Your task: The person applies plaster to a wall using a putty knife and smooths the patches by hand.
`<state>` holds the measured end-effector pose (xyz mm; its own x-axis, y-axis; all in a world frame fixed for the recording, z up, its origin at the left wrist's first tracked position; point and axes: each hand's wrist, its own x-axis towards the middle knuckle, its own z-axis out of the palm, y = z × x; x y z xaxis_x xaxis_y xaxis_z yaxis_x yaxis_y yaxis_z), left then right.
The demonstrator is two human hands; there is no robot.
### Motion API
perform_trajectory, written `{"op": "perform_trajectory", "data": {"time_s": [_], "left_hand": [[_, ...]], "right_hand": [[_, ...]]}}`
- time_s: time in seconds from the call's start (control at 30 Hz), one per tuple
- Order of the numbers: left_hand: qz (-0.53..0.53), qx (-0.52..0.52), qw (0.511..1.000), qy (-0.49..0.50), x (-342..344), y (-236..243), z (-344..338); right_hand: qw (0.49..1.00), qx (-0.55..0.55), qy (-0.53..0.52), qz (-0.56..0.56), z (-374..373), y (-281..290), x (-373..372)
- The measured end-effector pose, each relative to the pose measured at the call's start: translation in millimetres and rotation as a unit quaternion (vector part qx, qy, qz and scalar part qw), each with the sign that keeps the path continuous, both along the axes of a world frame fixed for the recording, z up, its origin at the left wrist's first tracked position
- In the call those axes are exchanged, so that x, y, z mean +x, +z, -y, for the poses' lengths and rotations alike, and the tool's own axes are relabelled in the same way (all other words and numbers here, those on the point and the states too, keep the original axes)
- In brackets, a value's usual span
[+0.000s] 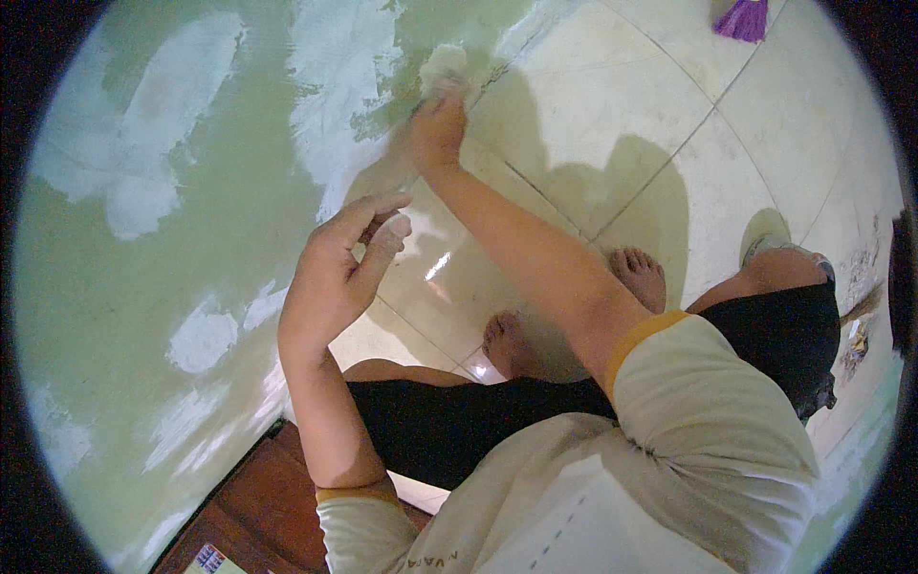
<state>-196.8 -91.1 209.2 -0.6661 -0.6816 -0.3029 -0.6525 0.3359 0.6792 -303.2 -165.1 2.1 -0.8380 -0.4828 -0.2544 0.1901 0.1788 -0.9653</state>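
A green wall (pixel 239 258) with rough white patches (pixel 201 335) fills the left side. My right arm stretches forward to the foot of this wall, where my right hand (pixel 442 129) is against or very near it. Motion smears its fingertips. A pale blurred patch (pixel 445 65) lies at the fingers; whether it is something held or part of the wall, I cannot tell. My left hand (pixel 330 263) is raised in front of the wall, fingers loosely bent and the thumb apart, with nothing seen between them. Whitish dust coats its thumb tip.
Pale floor tiles (pixel 622 77) spread to the right of the wall, with my bare feet (pixel 639 277) on them. Purple bristles (pixel 741 21) show at the top right. Brown wooden furniture (pixel 273 497) stands at the lower left. Debris (pixel 854 354) lies at the far right.
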Motion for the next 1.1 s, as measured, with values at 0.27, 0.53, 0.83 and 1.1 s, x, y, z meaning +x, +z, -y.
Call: {"op": "perform_trajectory", "data": {"time_s": [0.27,0.53,0.83,1.1], "left_hand": [[0.004,0.023,1.000,-0.001,3.4,-7.1,4.6],[0.013,0.010,1.000,-0.011,-1.7,-7.5,6.1],[0.006,0.039,0.999,0.020,6.6,-8.2,3.8],[-0.014,0.012,1.000,0.013,2.5,-0.9,-4.7]], "right_hand": [[0.996,-0.009,-0.021,-0.090,2.9,4.7,12.9],[0.999,0.001,-0.009,-0.045,2.8,3.7,13.6],[0.999,0.040,-0.030,0.014,11.1,-30.1,-9.6],[0.962,0.166,0.204,0.065,-20.0,-80.9,37.1]]}}
